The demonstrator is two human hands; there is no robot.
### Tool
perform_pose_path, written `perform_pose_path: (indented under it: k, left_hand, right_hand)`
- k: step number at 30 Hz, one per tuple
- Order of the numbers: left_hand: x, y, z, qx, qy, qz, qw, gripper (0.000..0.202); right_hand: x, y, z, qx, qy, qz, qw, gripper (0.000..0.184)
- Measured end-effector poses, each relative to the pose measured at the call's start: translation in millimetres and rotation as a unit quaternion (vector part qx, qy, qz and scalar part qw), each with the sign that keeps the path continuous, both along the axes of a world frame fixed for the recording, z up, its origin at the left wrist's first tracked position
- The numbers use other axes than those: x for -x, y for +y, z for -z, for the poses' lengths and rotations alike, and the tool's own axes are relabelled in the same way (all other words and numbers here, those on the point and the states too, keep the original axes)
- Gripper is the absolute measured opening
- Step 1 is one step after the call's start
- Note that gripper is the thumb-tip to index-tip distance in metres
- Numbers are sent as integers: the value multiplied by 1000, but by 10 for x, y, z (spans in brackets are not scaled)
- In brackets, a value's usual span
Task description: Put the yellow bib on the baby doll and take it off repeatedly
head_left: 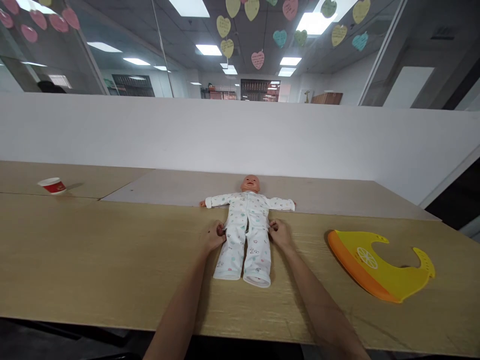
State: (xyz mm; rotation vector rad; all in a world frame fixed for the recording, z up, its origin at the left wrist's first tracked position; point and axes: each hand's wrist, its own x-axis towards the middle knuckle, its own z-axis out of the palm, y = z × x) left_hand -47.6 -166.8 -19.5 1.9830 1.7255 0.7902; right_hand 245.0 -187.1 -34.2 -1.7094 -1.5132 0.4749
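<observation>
Head view: both hands pinch the soft, printed white trousers (258,250) of a doll (250,184) lying between and beyond them.
Left hand (215,236) and right hand (279,233) are nearly closed, fingers curled on the cloth at either hip; a smooth, curved yellow-orange bib (378,267) lies right of the right hand, a red-and-white cup (54,186) far left of the left, on a wood-grained worktop (112,260); beyond both, a plain white wall (187,132) under glass with heart-shaped notes (258,60).
</observation>
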Motion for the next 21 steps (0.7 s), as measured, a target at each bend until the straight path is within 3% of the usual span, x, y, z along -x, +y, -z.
perform_pose_path:
  k: [6, 13, 21]
  left_hand:
    - [-36, -59, -34, -28, 111, -31, 993, 9]
    - [-105, -135, -98, -33, 200, -47, 978, 26]
    - [-126, -127, -72, -38, 196, -9, 980, 31]
  right_hand:
    - [124, -263, -122, 16, -64, 43, 997, 43]
    - [197, -321, -237, 99, -228, 43, 968, 25]
    - [189, -286, -243, 118, -211, 83, 967, 24]
